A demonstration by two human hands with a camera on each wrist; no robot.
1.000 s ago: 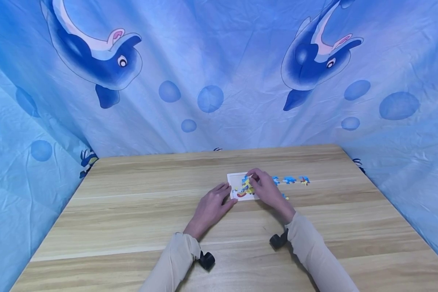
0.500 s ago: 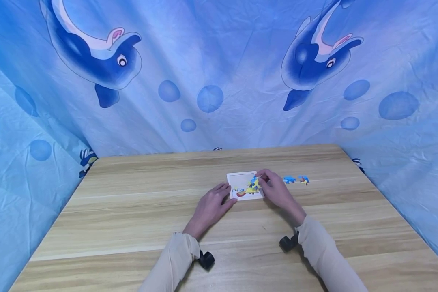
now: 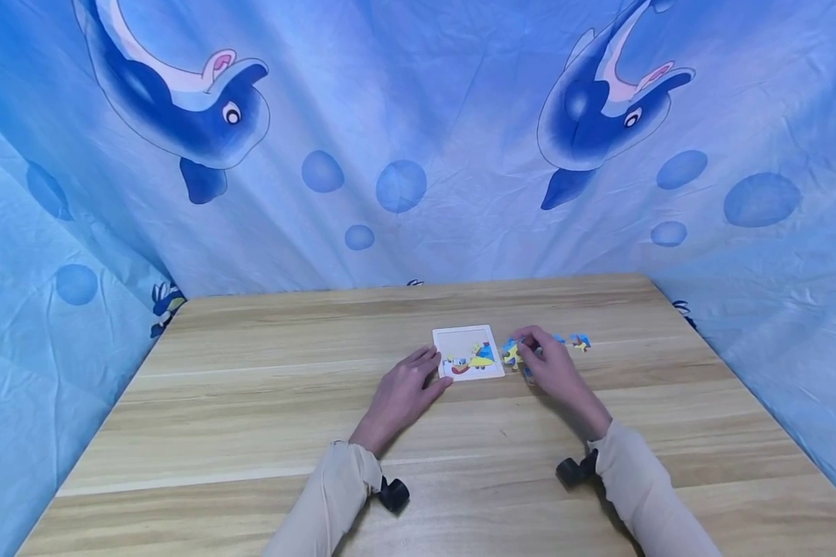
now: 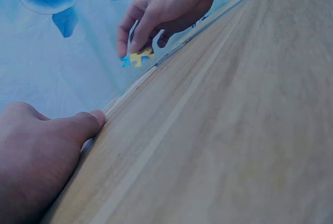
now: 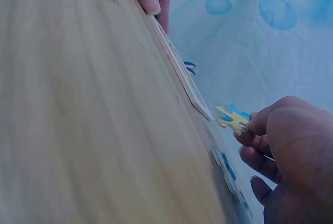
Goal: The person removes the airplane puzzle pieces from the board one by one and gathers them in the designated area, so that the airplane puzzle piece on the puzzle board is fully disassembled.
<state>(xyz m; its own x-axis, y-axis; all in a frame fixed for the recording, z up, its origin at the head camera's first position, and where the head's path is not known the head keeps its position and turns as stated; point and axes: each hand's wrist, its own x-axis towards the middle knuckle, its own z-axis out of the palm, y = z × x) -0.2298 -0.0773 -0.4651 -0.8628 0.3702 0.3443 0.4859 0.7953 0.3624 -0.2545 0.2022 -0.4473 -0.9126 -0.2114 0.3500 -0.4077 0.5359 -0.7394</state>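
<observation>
In the head view, a small white-framed puzzle tray [image 3: 457, 340] lies on the table. Assembled jigsaw pieces [image 3: 482, 359] in yellow, blue and red fill its near and right part; the far left part shows bare backing. My left hand [image 3: 402, 393] rests at the tray's left side, with fingertips along the edge and the thumb at the near corner. Just right of the tray, my right hand [image 3: 556, 370] pinches a yellow and blue jigsaw piece [image 5: 232, 119] between thumb and fingers. The left wrist view shows this piece hanging below the fingertips, raised above the table.
Loose jigsaw pieces [image 3: 580, 342] lie right of the tray, some partly hidden behind my right hand. The wooden table [image 3: 251, 433] reaches back to a blue curtain [image 3: 453, 100] printed with dolphins. Each wrist wears a small black camera [image 3: 393, 496].
My right hand has moved right, off the tray, with a yellow and blue jigsaw piece in its fingers. More of the tray is now uncovered. My left hand has stayed in place.
</observation>
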